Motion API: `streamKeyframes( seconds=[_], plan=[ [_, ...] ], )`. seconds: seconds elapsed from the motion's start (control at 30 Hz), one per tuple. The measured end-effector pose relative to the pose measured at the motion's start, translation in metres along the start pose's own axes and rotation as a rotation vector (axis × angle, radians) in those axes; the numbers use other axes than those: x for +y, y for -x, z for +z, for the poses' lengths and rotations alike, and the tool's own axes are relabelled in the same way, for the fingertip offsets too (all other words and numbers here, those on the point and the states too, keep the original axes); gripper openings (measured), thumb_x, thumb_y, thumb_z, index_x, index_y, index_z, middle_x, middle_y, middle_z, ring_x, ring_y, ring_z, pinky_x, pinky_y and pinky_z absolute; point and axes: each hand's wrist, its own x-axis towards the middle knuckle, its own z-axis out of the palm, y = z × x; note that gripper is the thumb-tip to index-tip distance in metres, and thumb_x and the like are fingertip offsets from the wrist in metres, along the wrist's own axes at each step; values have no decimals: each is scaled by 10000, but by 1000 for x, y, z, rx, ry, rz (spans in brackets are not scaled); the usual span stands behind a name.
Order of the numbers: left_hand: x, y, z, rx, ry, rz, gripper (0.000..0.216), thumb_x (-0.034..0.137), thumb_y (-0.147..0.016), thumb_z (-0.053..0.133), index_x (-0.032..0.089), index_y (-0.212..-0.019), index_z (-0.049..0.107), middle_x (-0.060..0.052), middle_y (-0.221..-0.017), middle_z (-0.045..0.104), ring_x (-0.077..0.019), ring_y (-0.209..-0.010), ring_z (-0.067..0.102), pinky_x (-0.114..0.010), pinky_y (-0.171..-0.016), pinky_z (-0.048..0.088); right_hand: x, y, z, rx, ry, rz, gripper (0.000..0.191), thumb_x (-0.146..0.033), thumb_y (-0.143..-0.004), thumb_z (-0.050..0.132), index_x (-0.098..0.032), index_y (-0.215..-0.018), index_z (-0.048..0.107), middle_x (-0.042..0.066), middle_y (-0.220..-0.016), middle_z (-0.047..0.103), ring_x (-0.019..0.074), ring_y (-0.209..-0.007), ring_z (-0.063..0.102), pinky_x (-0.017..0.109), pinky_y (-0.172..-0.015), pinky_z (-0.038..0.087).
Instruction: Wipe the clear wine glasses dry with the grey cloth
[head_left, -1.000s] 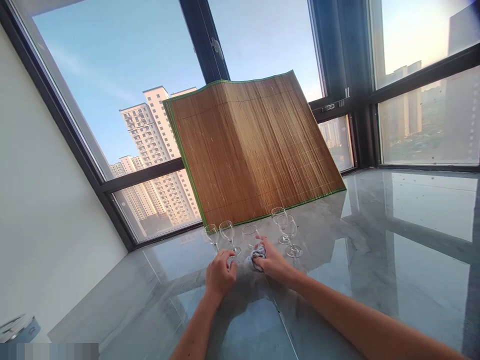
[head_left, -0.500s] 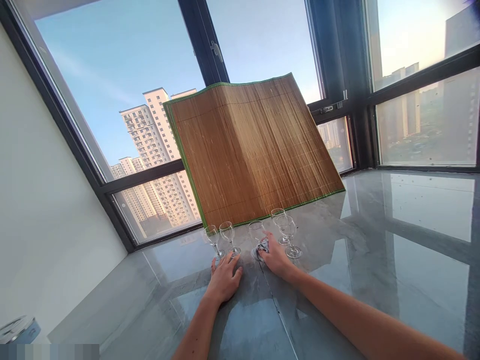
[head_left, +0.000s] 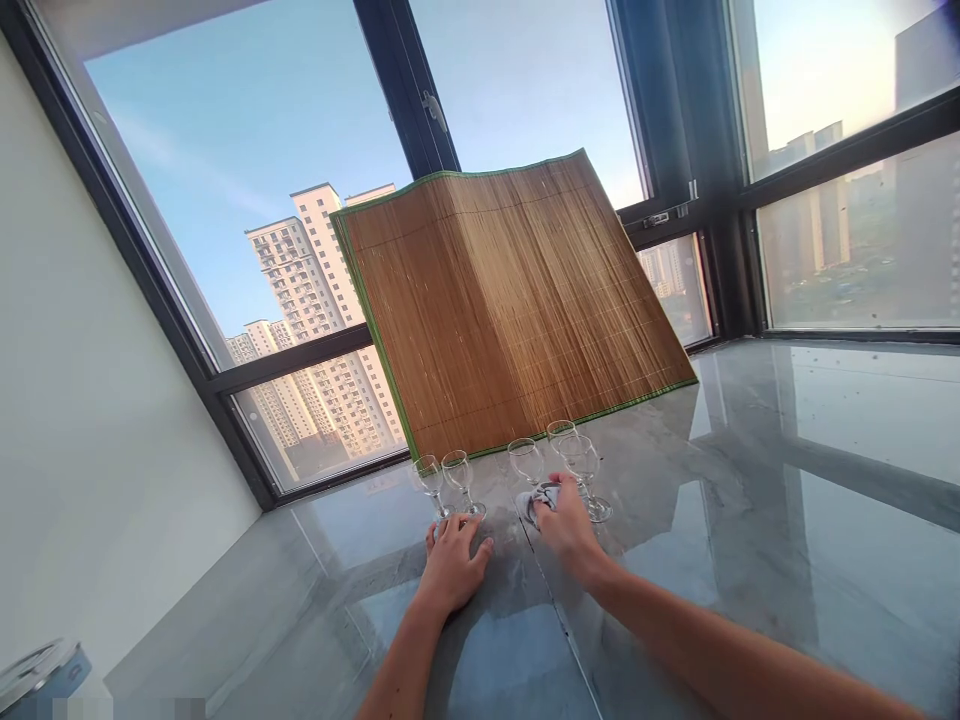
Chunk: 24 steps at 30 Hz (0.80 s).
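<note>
My left hand (head_left: pixel 454 560) lies palm down on the tabletop, its fingers spread at the feet of two clear stemmed glasses, the left one (head_left: pixel 427 474) and its neighbour (head_left: pixel 456 470). My right hand (head_left: pixel 568 525) is closed on a crumpled grey-and-white cloth (head_left: pixel 541 498) at the base of a third stemmed glass (head_left: pixel 526 461). That glass's stem and foot are mostly hidden. Just beyond my right hand stand more stemmed glasses, one in front (head_left: pixel 579 458) and one behind it (head_left: pixel 561 431). All the glasses are upright.
Behind the glasses, a brown slatted mat (head_left: pixel 517 310) with green edging leans against the window frame (head_left: pixel 409 90). Everything stands on a glossy grey marbled surface (head_left: pixel 667 600) with a dark seam. A white-and-blue container (head_left: pixel 56 672) is at the lower left, beside the wall (head_left: pixel 90 380).
My right hand has moved slightly right with the cloth, and the third glass stands a little farther right. My left hand stays at the left pair. The whole view has shifted slightly.
</note>
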Motion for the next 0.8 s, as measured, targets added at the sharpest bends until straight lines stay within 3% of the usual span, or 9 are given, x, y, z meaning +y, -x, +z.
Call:
streamKeyframes(
  seconds=[0.13, 0.23, 0.37, 0.53, 0.8],
  plan=[
    [-1, 0, 1, -16, -15, -7, 434, 433, -904, 422, 298, -1281, 588, -83, -1268, 566, -247, -1260, 447, -481, -1152, 121, -7, 12, -2, -68, 53, -2, 395, -240, -733, 526, -213, -1124, 481, 57, -823, 607, 243, -747, 592, 338, -670, 417],
    [-3, -1, 3, -15, -28, -15, 449, 455, -902, 425, 284, -1288, 578, -94, -1343, 516, -262, -1301, 409, -492, -1154, 109, -9, 18, -4, -215, 244, -130, 299, -183, -721, 535, -219, -1018, 536, 57, -822, 638, 220, -747, 598, 301, -652, 364],
    [-7, -1, 5, -51, -19, -23, 477, 509, -903, 406, 260, -1281, 557, -90, -1500, 364, -286, -1391, 292, -522, -1156, 71, -16, 17, -13, -346, 596, -242, 319, -153, -736, 518, -196, -1048, 570, 101, -924, 680, 238, -828, 633, 287, -640, 344],
    [-6, 0, 3, -71, 30, 2, 442, 493, -916, 379, 263, -1258, 541, -68, -1397, 497, -256, -1334, 381, -517, -1159, 36, -25, 14, -22, -403, 863, -251, 345, -195, -791, 453, -194, -1115, 571, 106, -951, 700, 260, -862, 665, 286, -619, 368],
    [-2, -3, 6, 6, 45, -32, 330, 415, -866, 486, 264, -1126, 621, -60, -1194, 597, -249, -1187, 495, -492, -1132, 144, -22, 4, -24, -429, 908, -241, 346, -211, -797, 458, -191, -1122, 576, 125, -988, 710, 286, -908, 670, 306, -653, 407]
  ],
)
